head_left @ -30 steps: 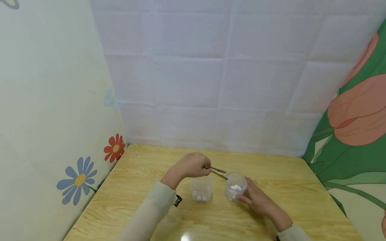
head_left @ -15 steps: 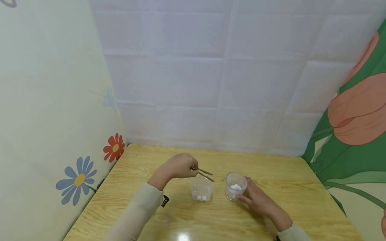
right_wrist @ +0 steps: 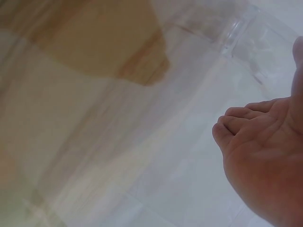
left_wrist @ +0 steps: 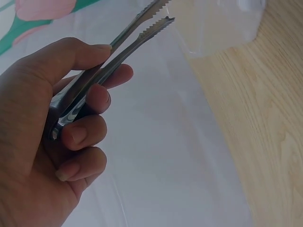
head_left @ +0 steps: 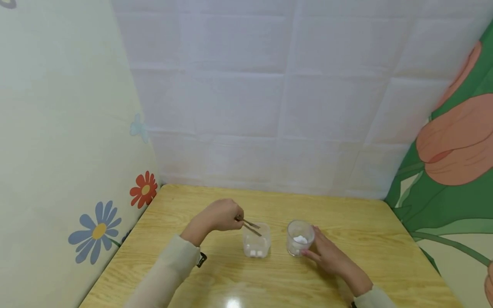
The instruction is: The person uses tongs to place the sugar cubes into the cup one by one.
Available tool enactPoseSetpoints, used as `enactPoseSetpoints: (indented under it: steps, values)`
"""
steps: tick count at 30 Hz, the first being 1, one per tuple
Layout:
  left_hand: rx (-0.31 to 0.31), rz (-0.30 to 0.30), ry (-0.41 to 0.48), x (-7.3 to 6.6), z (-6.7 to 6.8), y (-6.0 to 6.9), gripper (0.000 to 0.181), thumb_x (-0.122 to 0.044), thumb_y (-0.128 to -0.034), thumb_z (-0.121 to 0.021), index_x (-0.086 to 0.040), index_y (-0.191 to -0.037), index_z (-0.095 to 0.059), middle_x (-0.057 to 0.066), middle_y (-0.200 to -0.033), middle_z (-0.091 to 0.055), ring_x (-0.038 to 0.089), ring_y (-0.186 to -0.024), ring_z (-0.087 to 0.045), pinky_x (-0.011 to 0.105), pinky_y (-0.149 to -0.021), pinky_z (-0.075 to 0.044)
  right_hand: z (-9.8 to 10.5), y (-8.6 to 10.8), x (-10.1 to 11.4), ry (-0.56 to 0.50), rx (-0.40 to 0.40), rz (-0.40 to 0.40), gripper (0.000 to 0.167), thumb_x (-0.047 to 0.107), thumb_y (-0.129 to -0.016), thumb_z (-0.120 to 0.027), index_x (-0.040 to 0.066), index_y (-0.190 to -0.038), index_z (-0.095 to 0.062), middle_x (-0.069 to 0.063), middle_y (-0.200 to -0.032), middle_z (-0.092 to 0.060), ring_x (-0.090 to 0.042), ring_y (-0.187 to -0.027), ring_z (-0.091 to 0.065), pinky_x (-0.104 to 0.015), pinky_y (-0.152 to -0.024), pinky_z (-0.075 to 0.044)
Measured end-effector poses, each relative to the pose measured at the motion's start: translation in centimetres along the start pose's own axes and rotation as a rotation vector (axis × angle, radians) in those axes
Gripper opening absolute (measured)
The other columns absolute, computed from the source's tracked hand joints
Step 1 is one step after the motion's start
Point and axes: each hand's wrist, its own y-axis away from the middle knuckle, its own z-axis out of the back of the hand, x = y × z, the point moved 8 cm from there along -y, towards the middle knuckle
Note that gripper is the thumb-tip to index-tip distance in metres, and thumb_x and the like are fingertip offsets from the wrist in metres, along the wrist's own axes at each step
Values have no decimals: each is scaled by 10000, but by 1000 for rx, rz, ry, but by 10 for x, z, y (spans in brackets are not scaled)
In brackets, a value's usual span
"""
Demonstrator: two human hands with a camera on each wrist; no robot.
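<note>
My left hand (head_left: 220, 214) grips small metal tongs (left_wrist: 124, 49) with toothed tips, thumb along one arm and fingers curled round the other. The tips stand a little apart with nothing between them, over a clear square plastic container (head_left: 268, 244). Several small white cubes (head_left: 256, 253) lie in the near part of that container. To its right stands a clear glass cup (head_left: 290, 244) with white pieces (head_left: 300, 239) inside. My right hand (head_left: 329, 256) holds the cup from the right side, thumb in front and fingers behind. In the right wrist view the cup is only partly seen.
Both containers stand on a wood-grain table (head_left: 231, 273), a short gap between them. A pale cloth backdrop (head_left: 239, 162) hangs behind the far edge. Flower-patterned cloths flank the left and right sides.
My left hand has moved left, away from the glass cup, bringing the tongs over the plastic container. The right hand and cup stay in place.
</note>
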Motion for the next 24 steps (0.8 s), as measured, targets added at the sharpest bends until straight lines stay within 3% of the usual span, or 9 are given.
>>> enactPoseSetpoints:
  steps: [17, 24]
  values:
    - [112, 75, -66, 5, -15, 5, 370, -224, -918, -699, -240, -577, -558, -111, -498, -342, 58, -468, -256, 250, -478, -255, -2, -1, -1, 8, 2, -12, 806, 389, -969, -667, -110, -1507, -335, -362, -1533, -330, -546, -1429, -282, -656, -1115, -272]
    - [126, 71, -90, 3, -16, 2, 381, -220, -905, -716, -241, -564, -549, -113, -490, -320, 57, -469, -249, 246, -474, -253, -2, -1, -1, 9, 11, -30, 834, 404, -969, -664, -123, -1511, -311, -372, -1541, -302, -545, -1439, -261, -656, -1119, -263]
